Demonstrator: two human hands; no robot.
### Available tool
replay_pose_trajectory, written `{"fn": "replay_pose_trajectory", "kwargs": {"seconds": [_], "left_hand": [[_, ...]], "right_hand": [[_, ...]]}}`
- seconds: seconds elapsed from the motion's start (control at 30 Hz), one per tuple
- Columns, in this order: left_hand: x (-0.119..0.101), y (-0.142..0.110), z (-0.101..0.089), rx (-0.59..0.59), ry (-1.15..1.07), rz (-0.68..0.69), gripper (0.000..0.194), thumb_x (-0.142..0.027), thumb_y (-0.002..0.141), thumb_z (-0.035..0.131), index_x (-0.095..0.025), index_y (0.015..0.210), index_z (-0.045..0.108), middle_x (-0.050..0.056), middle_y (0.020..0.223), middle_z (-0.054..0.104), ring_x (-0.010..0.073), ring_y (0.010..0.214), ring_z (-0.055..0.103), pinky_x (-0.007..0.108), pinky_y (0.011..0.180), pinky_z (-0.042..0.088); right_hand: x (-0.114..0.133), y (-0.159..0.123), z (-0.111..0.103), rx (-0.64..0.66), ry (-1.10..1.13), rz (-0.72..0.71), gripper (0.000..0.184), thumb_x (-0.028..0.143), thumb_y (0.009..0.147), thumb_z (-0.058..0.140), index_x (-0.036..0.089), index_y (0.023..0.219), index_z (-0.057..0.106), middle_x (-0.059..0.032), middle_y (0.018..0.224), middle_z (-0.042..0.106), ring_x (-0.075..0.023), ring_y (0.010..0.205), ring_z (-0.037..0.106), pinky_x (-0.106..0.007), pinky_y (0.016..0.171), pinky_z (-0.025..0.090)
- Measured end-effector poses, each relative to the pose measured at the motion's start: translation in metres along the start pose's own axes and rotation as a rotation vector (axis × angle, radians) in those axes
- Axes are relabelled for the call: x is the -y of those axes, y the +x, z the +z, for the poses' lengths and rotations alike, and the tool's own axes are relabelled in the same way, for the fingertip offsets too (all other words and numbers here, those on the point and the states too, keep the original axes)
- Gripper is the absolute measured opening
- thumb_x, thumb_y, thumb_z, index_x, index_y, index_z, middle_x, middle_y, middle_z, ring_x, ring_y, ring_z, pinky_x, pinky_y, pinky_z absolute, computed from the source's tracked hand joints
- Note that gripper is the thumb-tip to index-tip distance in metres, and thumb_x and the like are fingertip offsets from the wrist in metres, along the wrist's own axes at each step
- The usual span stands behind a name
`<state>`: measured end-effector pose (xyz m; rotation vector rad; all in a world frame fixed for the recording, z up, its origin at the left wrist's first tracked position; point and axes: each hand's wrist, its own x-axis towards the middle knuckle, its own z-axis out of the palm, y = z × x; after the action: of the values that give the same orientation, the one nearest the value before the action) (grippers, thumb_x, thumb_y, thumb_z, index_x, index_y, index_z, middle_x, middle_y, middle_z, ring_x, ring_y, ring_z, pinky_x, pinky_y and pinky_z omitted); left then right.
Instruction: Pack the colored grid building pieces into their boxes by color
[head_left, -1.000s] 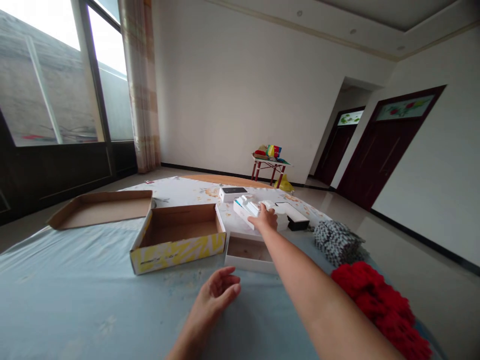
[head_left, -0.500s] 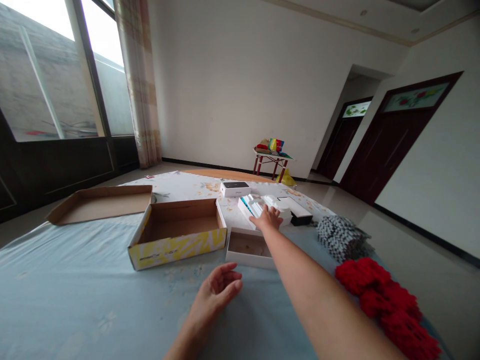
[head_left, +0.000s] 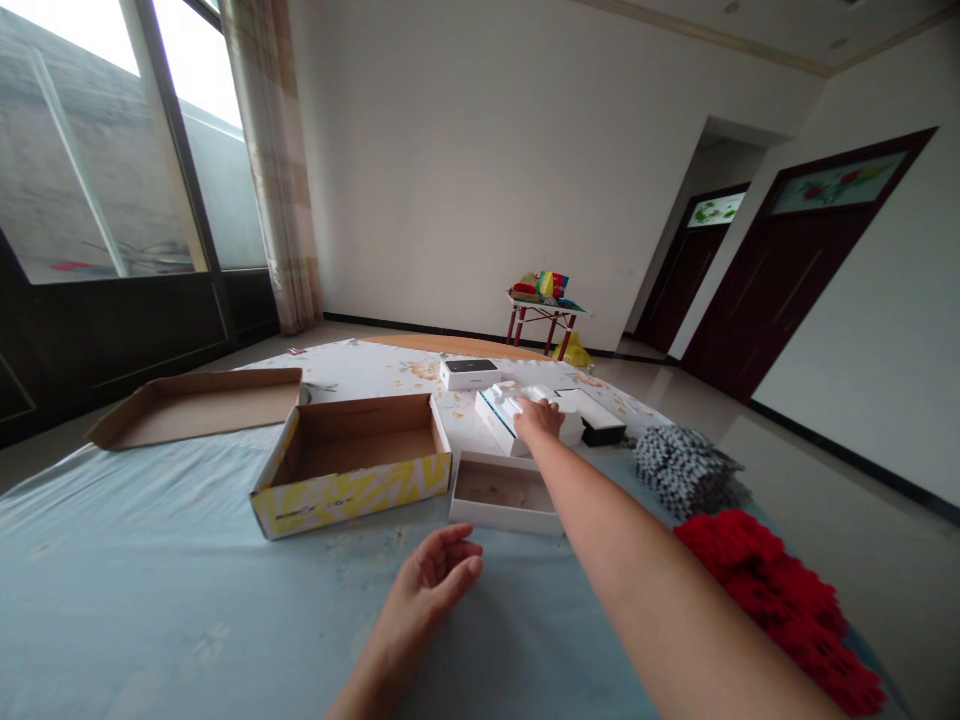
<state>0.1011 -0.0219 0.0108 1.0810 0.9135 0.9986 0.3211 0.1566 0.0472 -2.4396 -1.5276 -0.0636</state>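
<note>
My right hand (head_left: 540,418) reaches forward into a white box (head_left: 495,420) with a teal stripe, at the middle of the table. Its fingers are bent down over white pieces (head_left: 570,402) in that box. What they grip is hidden behind the hand. My left hand (head_left: 441,575) rests low over the blue cloth, half curled, thumb apart from the fingers, holding nothing. Just beyond it lies an open shallow white box tray (head_left: 502,488) with a brownish inside. Left of that stands an open cardboard box (head_left: 360,465) with yellow and white sides.
A cardboard lid (head_left: 202,402) lies at the far left. Behind the boxes sits a white phone box (head_left: 470,374); a black-and-white box part (head_left: 596,420) is at the right. Grey checked fabric (head_left: 682,470) and red fabric (head_left: 776,600) lie along the table's right edge.
My right hand has drawn its fingers in from a wider spread, over the white pieces. My left hand has stayed almost in place. The view has shifted slightly.
</note>
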Motion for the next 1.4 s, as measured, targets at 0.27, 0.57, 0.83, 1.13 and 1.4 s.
{"fn": "replay_pose_trajectory", "kwargs": {"seconds": [0.27,0.57,0.83,1.13,1.4], "left_hand": [[0.003,0.001,-0.001,0.015,0.007,-0.007,0.049,-0.043,0.06,0.072,-0.016,0.099,0.059,0.008,0.091,0.067,0.0204,0.089,0.061,0.029,0.081,0.045],[0.003,0.002,-0.001,0.012,-0.01,-0.005,0.048,-0.044,0.06,0.071,-0.016,0.098,0.06,0.008,0.091,0.068,0.0214,0.089,0.06,0.031,0.082,0.044],[0.001,0.001,-0.002,0.024,0.006,-0.004,0.049,-0.045,0.066,0.067,-0.015,0.103,0.058,0.009,0.095,0.067,0.0205,0.091,0.061,0.028,0.083,0.044],[0.001,0.0,-0.003,0.024,-0.005,0.004,0.049,-0.046,0.066,0.067,-0.016,0.104,0.059,0.008,0.094,0.069,0.0209,0.092,0.061,0.028,0.084,0.045],[0.002,0.005,-0.004,-0.004,-0.05,0.009,0.051,-0.049,0.067,0.065,-0.013,0.103,0.061,0.01,0.09,0.07,0.0203,0.086,0.064,0.029,0.082,0.047]], "right_hand": [[-0.005,0.004,-0.014,0.045,-0.055,-0.066,0.037,0.03,0.078,0.049,0.036,0.114,0.056,-0.0095,0.116,0.05,-0.03,0.111,0.037,-0.042,0.086,0.03],[-0.004,0.007,-0.007,0.069,-0.045,-0.053,0.041,0.031,0.078,0.048,0.037,0.118,0.053,-0.0083,0.119,0.051,-0.0305,0.114,0.035,-0.047,0.086,0.03],[-0.012,-0.001,-0.012,0.051,-0.025,-0.069,0.043,0.031,0.073,0.052,0.036,0.116,0.053,-0.0067,0.118,0.052,-0.0308,0.112,0.038,-0.047,0.085,0.032],[-0.018,-0.047,-0.047,-0.047,0.097,-0.281,0.039,0.034,0.081,0.046,0.028,0.119,0.052,-0.0035,0.118,0.056,-0.0229,0.112,0.043,-0.033,0.091,0.033],[-0.062,-0.131,-0.042,0.009,0.287,-0.582,0.023,0.038,0.079,0.054,0.028,0.095,0.065,0.002,0.096,0.067,-0.0167,0.098,0.053,-0.028,0.088,0.035]]}}
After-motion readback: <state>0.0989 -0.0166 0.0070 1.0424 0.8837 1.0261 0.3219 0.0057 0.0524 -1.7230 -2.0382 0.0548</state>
